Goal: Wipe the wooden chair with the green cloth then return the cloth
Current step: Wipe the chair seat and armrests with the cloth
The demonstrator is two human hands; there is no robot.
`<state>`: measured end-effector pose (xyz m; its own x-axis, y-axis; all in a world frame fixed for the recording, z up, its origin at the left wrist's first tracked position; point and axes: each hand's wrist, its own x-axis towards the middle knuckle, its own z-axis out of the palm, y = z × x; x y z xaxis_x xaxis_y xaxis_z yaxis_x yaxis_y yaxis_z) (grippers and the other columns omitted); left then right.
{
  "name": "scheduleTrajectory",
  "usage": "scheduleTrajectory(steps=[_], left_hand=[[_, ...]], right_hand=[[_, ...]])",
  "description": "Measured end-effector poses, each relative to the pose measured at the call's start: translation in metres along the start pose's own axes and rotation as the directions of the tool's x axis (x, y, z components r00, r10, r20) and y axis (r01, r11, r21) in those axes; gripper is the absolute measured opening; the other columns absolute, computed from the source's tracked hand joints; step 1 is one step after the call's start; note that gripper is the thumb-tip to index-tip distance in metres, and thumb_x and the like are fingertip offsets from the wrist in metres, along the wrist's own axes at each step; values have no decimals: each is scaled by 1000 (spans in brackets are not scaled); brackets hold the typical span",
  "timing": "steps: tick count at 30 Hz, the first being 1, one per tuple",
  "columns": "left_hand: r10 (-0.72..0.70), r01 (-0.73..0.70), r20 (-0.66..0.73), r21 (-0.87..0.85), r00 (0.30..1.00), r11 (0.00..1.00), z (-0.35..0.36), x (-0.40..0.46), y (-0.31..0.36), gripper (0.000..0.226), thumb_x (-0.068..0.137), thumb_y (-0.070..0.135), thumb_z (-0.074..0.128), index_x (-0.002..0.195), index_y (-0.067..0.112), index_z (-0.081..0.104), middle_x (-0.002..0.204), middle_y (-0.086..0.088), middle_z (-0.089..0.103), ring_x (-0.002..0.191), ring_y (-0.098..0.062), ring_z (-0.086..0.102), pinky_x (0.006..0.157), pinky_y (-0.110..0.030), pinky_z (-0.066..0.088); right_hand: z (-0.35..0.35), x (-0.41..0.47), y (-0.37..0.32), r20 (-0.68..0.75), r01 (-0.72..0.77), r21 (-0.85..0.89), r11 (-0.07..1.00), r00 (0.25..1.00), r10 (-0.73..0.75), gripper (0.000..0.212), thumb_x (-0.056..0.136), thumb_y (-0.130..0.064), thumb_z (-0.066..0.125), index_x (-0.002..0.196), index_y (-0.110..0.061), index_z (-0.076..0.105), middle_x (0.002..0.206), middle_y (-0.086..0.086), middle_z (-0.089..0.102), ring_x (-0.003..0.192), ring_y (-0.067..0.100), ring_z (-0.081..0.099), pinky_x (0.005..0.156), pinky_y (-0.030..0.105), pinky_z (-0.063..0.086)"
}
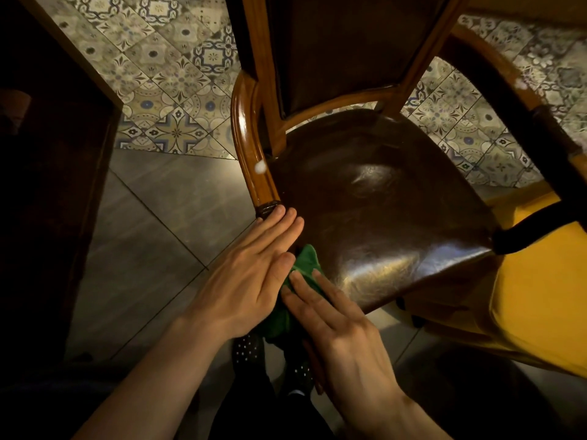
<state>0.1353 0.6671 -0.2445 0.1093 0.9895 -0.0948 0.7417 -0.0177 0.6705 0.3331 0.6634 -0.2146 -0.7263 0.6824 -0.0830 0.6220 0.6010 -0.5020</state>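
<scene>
Currently, head view: left hand (pixel 251 277) and right hand (pixel 336 325), fingers flat and extended, press the cloth (pixel 306 265) onto the seat's front-left corner of the chair (pixel 381 192). Risk: loosely pinned cloth slides off the edge.

Bare forearms; dark, apparently white-dotted socks (pixel 251 347).

The wooden chair (pixel 365 185) fills the centre, its backrest at twelve o'clock and its seat running down toward five. At seven o'clock of the seat, the cloth (pixel 306 262) lies on the near corner, under the left hand (pixel 251 274) and the right hand (pixel 336 325), which lie side by side. The patterned tile floor (pixel 165 74) lies behind at eleven and one o'clock.
</scene>
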Motion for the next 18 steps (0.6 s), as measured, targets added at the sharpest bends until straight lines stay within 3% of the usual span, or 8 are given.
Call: scheduleTrajectory(steps=[4,7,10,14,16,18], left_hand=[[-16,16,12,-19,1000,1000,-2,1,2,58,107,43,8,158,21,26,167,6,22,154,-2,8,125,-44,22],[-15,15,10,-26,1000,1000,-3,1,2,58,107,42,9,158,21,27,167,6,23,154,-2,9,124,-45,22],[-2,2,4,-17,1000,1000,-2,1,-1,57,108,42,9,158,21,27,167,7,24,154,-2,10,124,-45,23],[2,-3,-14,-12,1000,1000,4,0,-1,56,109,42,9,158,21,25,168,7,21,155,-5,10,124,-48,22],[-2,2,-23,5,1000,1000,8,-1,1,56,109,42,9,159,20,24,168,6,20,155,-7,9,124,-49,21],[-14,15,-23,16,1000,1000,12,-2,2,57,109,43,9,159,21,22,169,7,16,155,-7,6,125,-48,19]], right_hand=[[-4,0,5,-18,16,93,996,1000,-15,64,83,-12,81,141,-20,57,151,-2,51,141,28,45,100,48,54],[-8,2,13,-64,13,198,980,998,-1,53,89,-14,73,140,-23,58,146,-6,56,133,16,52,103,38,50],[-21,4,31,-163,-142,360,922,964,211,44,95,-15,61,137,-28,57,130,-13,62,119,1,58,99,27,52],[-53,11,68,-267,-315,473,823,839,475,39,93,-29,60,131,-31,59,112,-28,60,104,-12,61,85,13,55],[-70,25,83,-278,-315,562,765,799,533,35,94,-25,63,128,-30,61,112,-23,64,103,-12,63,82,10,54],[-83,46,91,-312,-289,566,772,792,525,34,95,-21,65,128,-23,64,114,-12,69,105,-5,66,85,16,56]])
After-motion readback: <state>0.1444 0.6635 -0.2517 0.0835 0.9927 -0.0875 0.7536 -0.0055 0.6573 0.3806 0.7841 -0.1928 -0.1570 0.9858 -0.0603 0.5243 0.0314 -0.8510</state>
